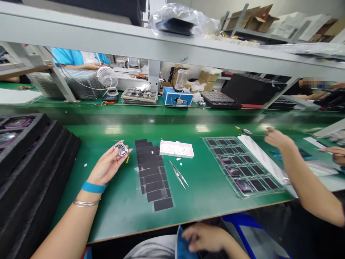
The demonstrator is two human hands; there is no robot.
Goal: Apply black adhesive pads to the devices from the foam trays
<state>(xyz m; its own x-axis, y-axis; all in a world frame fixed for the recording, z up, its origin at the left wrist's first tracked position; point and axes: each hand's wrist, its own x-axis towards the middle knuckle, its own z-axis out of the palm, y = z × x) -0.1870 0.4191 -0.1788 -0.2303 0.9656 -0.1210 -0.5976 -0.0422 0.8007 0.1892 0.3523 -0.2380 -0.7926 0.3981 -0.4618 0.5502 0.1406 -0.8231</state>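
Green tabletop [121, 223] runs beneath a grey shelf [81, 36]. Black foam trays [29, 194] are stacked at the left end. Beside them, over the left part of the tabletop, the left hand [109, 165] pinches a small purple-rimmed device [121, 149] between its fingers, with a yellow tab [127, 158] hanging from it. Holding the device by its rim should keep the exposed inside clean, and the tab is best kept from bending. Next come black strips [155, 178], running from mid-tabletop towards the near edge, then a white tray [176, 155] and tweezers [178, 172], handy for fine pieces. Below the near edge, the right hand [206, 237] is blurred by blue fabric; whether it grips anything, I cannot tell. Further right, a clear tray [244, 195] has a corner close to the near edge, so sleeves should stay clear. Beyond it hovers a co-worker's hand [276, 139].
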